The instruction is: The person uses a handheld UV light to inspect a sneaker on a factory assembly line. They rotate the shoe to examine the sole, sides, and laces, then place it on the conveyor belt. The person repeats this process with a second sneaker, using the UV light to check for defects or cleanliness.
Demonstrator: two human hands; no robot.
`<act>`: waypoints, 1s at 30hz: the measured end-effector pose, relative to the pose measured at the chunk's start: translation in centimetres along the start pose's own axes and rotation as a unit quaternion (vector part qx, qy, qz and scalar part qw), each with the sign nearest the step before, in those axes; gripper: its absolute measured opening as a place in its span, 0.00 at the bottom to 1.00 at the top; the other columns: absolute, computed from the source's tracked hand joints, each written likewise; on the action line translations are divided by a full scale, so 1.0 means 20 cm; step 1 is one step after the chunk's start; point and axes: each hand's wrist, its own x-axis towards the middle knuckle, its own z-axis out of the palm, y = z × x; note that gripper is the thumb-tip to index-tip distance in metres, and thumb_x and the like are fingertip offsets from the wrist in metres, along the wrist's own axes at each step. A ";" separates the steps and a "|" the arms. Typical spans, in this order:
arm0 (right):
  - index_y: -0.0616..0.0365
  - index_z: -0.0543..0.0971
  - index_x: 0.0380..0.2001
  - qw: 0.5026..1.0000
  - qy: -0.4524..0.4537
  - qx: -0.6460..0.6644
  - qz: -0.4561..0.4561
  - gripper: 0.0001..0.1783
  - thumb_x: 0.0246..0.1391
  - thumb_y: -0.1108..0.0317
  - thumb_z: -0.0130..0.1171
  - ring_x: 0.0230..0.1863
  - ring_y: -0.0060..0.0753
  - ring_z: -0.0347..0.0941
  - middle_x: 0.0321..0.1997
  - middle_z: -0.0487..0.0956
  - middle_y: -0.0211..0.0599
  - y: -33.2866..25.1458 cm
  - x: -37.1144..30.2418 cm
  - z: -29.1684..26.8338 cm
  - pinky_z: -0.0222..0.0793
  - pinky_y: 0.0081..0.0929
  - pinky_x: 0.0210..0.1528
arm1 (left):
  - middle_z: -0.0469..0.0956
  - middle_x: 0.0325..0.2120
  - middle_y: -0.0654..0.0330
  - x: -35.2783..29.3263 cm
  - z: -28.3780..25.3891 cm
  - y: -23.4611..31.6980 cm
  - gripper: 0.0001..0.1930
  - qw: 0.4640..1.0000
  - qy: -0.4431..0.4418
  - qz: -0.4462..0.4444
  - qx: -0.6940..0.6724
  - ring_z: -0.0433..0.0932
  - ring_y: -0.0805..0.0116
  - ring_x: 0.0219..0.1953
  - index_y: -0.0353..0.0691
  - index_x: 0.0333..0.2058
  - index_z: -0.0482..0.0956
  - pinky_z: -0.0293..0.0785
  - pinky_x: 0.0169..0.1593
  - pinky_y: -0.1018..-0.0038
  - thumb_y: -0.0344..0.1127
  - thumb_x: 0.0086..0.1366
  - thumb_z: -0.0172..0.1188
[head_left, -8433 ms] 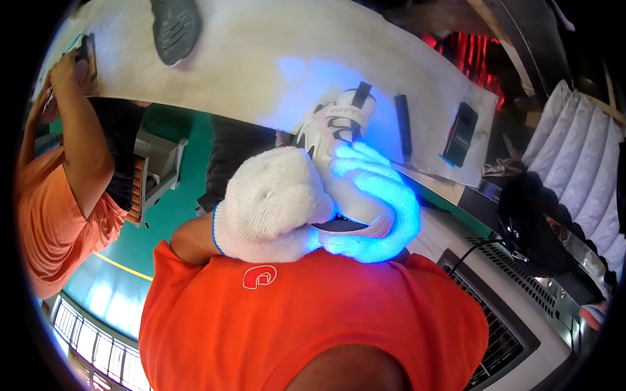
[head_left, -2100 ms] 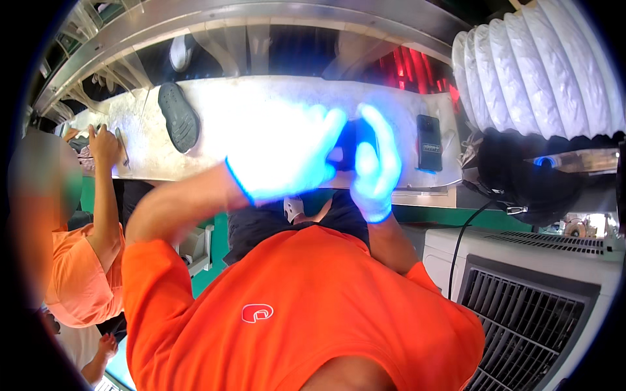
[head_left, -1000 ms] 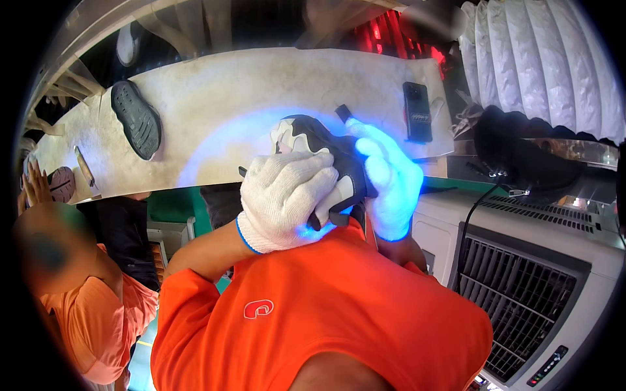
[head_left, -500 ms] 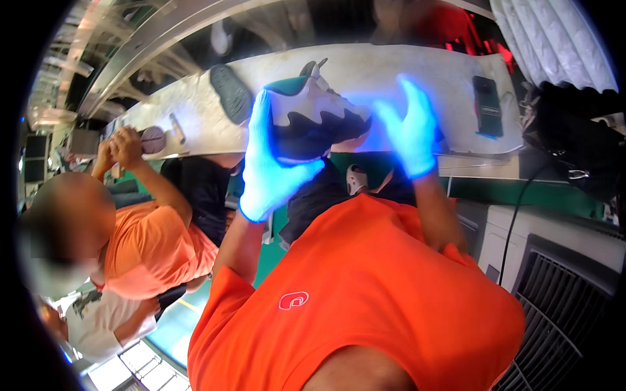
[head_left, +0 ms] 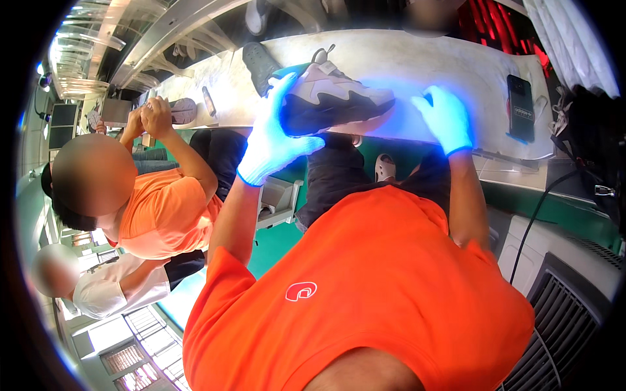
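My left hand (head_left: 270, 143), in a white glove glowing blue under the light, grips a sneaker (head_left: 336, 98) by its heel end. Pale grey and white panels cover the shoe above a dark, wavy-edged sole band; its toe points right, and a loop stands up at the tongue. My right hand (head_left: 447, 119), gloved alike, hovers to the right of the toe, apart from the shoe. Its fingers are loosely bent, thumb side facing the shoe, and nothing shows in them. Behind my left fingers lies a dark grey shoe sole (head_left: 259, 65), partly hidden.
A long pale worktable (head_left: 404, 58) runs across the front. A dark phone (head_left: 520, 107) lies at its right, near a black bag (head_left: 587, 124). On the left a co-worker in orange (head_left: 173, 212) handles another shoe (head_left: 183, 111); a small stick-like tool (head_left: 208, 101) lies between us.
My right hand has drawn its raised, spread fingers in and down. The sneaker stays in my left hand, and the whole view has shifted a little.
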 end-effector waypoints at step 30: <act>0.49 0.75 0.33 0.389 -0.030 0.920 0.037 0.29 0.85 0.42 0.43 0.23 0.30 0.64 0.22 0.71 0.29 -0.70 0.36 0.24 0.63 0.32 0.28 | 0.73 0.70 0.48 0.04 0.12 0.04 0.64 0.997 0.036 0.059 0.041 0.77 0.53 0.70 0.38 0.78 0.65 0.74 0.74 0.59 0.43 0.44 0.91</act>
